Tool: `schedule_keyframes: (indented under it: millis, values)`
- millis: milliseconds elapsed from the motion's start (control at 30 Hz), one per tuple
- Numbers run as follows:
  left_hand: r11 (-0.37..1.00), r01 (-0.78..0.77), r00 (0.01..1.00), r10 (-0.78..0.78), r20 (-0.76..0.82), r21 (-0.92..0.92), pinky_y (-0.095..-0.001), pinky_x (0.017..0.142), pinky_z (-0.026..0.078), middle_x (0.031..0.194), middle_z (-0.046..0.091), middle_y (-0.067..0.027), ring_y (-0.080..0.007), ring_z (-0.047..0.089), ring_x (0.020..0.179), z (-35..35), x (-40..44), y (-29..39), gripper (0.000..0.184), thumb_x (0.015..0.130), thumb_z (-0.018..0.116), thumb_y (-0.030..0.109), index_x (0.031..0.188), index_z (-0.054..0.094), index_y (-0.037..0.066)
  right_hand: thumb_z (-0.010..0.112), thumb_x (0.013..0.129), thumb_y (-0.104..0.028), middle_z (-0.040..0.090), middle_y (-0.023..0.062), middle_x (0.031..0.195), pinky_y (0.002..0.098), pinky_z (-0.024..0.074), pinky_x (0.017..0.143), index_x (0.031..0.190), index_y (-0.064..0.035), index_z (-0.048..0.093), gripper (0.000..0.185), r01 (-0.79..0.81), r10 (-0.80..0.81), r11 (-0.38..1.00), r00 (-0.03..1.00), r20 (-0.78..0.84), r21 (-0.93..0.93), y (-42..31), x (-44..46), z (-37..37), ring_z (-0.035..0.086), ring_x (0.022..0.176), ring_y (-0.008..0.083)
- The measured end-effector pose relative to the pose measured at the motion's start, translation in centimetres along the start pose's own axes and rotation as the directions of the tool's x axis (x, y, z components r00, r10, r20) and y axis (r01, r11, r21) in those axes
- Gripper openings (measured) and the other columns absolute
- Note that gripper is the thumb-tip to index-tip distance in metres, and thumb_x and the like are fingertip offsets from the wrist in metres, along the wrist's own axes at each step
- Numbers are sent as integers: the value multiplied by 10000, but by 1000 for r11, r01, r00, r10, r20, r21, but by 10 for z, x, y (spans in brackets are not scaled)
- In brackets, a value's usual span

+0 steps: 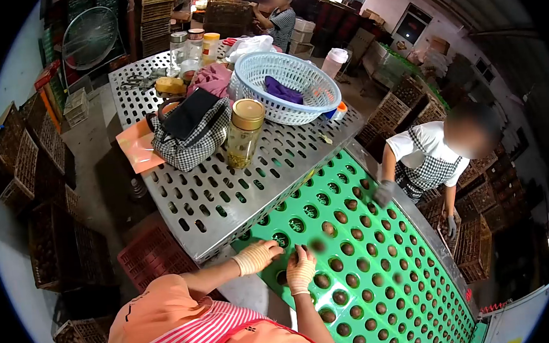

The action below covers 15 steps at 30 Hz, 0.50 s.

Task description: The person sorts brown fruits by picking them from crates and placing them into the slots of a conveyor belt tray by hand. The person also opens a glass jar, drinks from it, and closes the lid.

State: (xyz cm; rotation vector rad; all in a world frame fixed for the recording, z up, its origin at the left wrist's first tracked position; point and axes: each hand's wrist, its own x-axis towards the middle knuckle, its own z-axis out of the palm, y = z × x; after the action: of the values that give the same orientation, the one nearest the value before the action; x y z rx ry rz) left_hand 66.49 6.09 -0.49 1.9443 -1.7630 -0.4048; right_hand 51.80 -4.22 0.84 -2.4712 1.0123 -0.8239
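Observation:
A green tray (300,238) with rows of round holes slopes away to the right, and brown round items (347,249) sit in many of its holes. My left hand (259,256), with a pale wrap round the wrist, is over the tray's near left edge beside a hole; its fingers are bent together, and what they hold, if anything, is hidden. Just right of it my right hand (301,269), wrapped likewise, has its fingers pinched at the top around something dark and too small to name. A blurred brown item is near its fingertips.
A perforated metal table (213,200) beyond the tray holds a blue basket (288,86), a glass jar (245,132) and a checkered bag (194,135). A gloved co-worker (434,155) stands across the tray, another person (281,20) farther back. Crates (71,247) stand at left.

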Motion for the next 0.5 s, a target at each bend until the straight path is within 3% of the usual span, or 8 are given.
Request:
schedule_keyframes:
  millis: [33,67,167,233,267,367,433,500]
  values:
    - [978,-27,997,43,-71,207,-455,958,437,1218,534,-76,-294,524,1150,6,-2,-8,435,851,615,226,1275,531,186,599,819,-50,603,170,1167,478,477,894,1133,-114,642,323,57,-56,987,998,8,-153,11,-2,4,553,1046,402]
    - [963,13,995,-39,92,270,-468,972,408,1204,536,-45,-273,481,1192,5,-2,-9,391,865,586,239,1255,579,224,603,812,-44,593,168,1188,483,474,902,1139,-123,637,338,63,-54,987,997,63,-145,22,-6,7,541,1069,404]
    - [941,93,994,-109,31,324,-464,963,416,1187,543,-36,-280,492,1164,4,-5,4,327,858,584,230,1179,640,210,612,793,-28,563,169,1246,496,465,924,1159,-147,621,385,114,-91,984,983,160,-139,39,-16,13,507,1127,411]
    - [953,124,991,-134,19,277,-441,951,441,1146,565,-48,-288,512,1122,9,-7,1,290,844,586,193,1122,670,188,615,783,-19,541,177,1279,502,461,936,1174,-161,610,416,173,-156,971,981,114,-163,39,-21,13,488,1155,417]
    - [962,115,992,-125,23,248,-434,944,451,1130,571,-53,-290,516,1114,13,-6,-3,289,841,587,181,1117,671,185,635,777,-43,498,162,1334,526,423,995,1231,-175,571,476,128,-106,978,985,133,-166,32,-22,7,429,1234,440]
    - [993,61,998,-62,5,98,-419,912,479,1062,584,-66,-306,528,1072,16,-8,-13,257,804,631,147,1056,681,149,653,769,-53,454,175,1376,531,396,1027,1271,-182,542,530,65,-60,993,997,56,-101,3,-38,-28,402,1262,443]
    - [990,94,991,-103,80,107,-424,940,462,1128,566,-79,-324,522,1087,-5,-9,1,338,800,658,197,1134,652,145,677,755,-36,420,220,1394,503,355,1048,1286,-180,552,564,30,-32,990,999,-13,-137,-5,-57,-63,416,1251,432]
    - [985,109,994,-110,1,133,-428,965,445,1192,538,-97,-338,517,1102,-11,-13,30,418,802,667,228,1209,612,153,681,740,-31,398,234,1406,498,367,1035,1297,-148,543,585,-44,34,996,992,-118,-79,1,-89,-101,418,1252,428]
